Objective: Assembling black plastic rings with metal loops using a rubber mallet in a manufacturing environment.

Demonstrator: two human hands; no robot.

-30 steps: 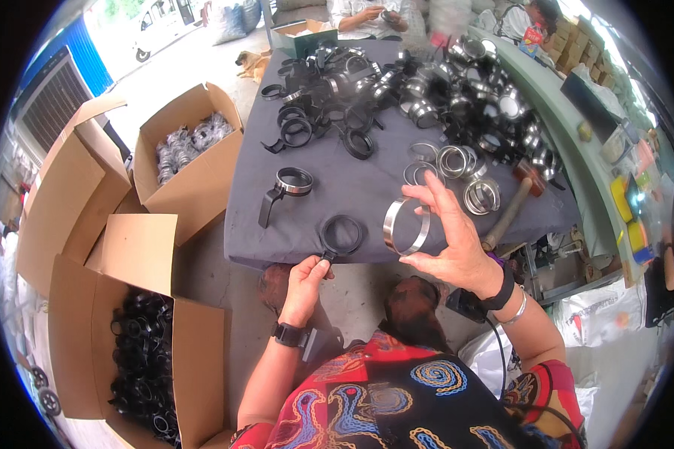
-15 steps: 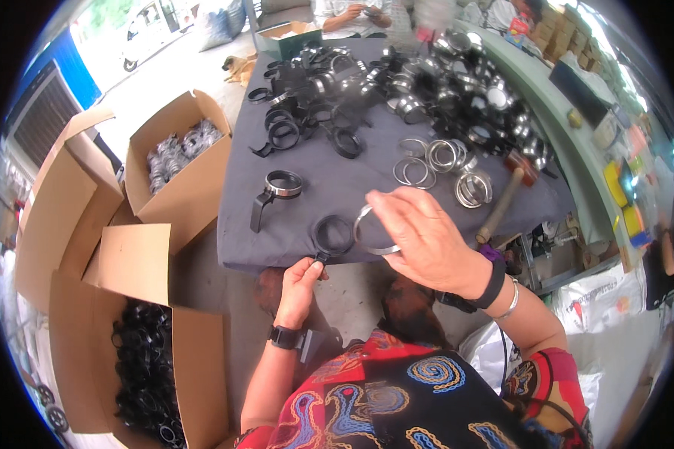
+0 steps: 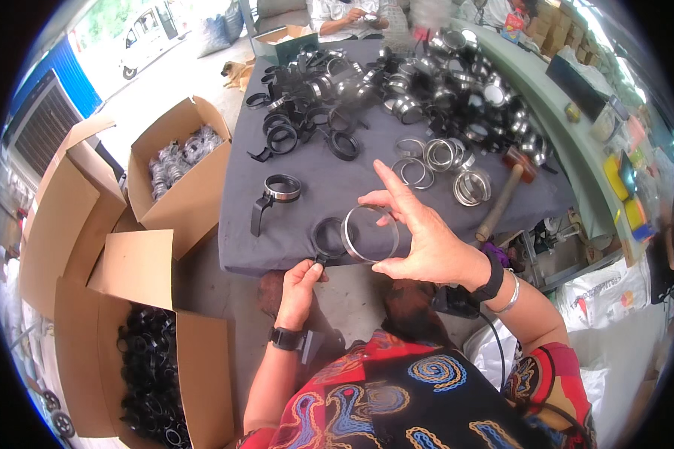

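My left hand is closed on the short tab of a black plastic ring at the table's near edge. In my right hand is a thin silver metal ring, gripped between thumb and fingers while the index finger points up. The silver ring stands tilted just right of the black ring; whether the two touch, I cannot tell. To the left lies a black ring with a silver band and a bent handle. Beyond my right hand are several loose silver rings.
A wooden-handled mallet lies on the grey-covered table at right. Black and silver rings are heaped along its far side. Cardboard boxes with parts stand at left. Across the table, another person's hands hold something small.
My right hand has turned and its index finger has lifted off. The silver ring has swung to face me more and moved slightly left, closer to the black ring. My left hand stays put.
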